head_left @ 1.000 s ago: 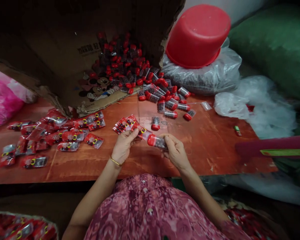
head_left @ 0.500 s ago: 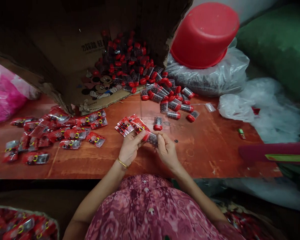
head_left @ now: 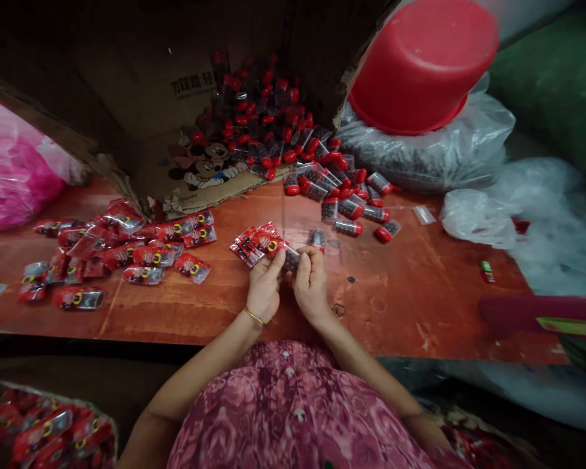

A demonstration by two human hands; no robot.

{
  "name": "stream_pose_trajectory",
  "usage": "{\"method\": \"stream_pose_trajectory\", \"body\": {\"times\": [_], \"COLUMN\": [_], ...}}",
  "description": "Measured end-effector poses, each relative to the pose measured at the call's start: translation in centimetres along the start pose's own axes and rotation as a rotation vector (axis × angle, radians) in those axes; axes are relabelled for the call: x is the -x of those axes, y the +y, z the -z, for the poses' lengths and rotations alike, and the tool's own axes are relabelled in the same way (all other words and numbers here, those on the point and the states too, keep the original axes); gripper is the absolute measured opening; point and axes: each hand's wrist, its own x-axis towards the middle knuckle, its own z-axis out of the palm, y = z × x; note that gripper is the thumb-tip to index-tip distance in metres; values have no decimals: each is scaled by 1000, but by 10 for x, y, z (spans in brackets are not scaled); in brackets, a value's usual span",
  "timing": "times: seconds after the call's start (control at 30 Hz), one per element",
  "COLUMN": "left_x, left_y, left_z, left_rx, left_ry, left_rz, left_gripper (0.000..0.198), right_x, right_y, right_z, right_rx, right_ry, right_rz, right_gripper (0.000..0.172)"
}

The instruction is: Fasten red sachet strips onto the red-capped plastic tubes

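Observation:
My left hand [head_left: 265,286] grips several red printed packets [head_left: 254,243], fanned out above its thumb. Between both hands is a clear container with dark contents [head_left: 291,259]; my right hand [head_left: 311,284] pinches its right side, and my left thumb lies at its left end. Fingers cover part of it. Just behind my right hand, another clear container with a red cap [head_left: 317,240] stands on the red table. To the left lies a group of filled red packets [head_left: 151,255]. Several red-capped containers [head_left: 342,189] are heaped behind my hands, spilling from the carton.
An open cardboard carton [head_left: 195,195] lies at the back. A red tub [head_left: 424,65] rests on a clear plastic bag [head_left: 434,153] at the back right. Pink bags [head_left: 14,169] are at the left edge. A sack of red packets [head_left: 53,430] is below the table [head_left: 166,319].
My hands have come closer together around the container, and the packet now covers less of my view between them. The whole view has shifted slightly.

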Motion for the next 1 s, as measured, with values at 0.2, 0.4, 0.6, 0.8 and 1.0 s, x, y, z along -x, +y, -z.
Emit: {"method": "stream_pose_trajectory", "body": {"times": [0.2, 0.4, 0.6, 0.8, 1.0], "left_x": [-9, -5, 0, 2, 9], "left_y": [10, 13, 23, 23, 36], "left_z": [12, 9, 11, 33, 51], "left_rx": [-88, -122, -69, -93, -40], "left_ry": [-19, -47, -149, -121, -42], "left_rz": [-7, -68, -7, 1, 199], "left_gripper": [27, 27, 42, 43, 28], "right_x": [0, 1, 1, -6, -7], "right_y": [-1, -2, 1, 1, -4], "right_z": [-3, -4, 3, -16, -36], "right_rx": [47, -133, -416, -495, -321], "right_ry": [-119, -163, -317, -433, -416], "right_rz": [44, -101, -164, -255, -198], "right_gripper": [13, 21, 29, 31, 43]}}
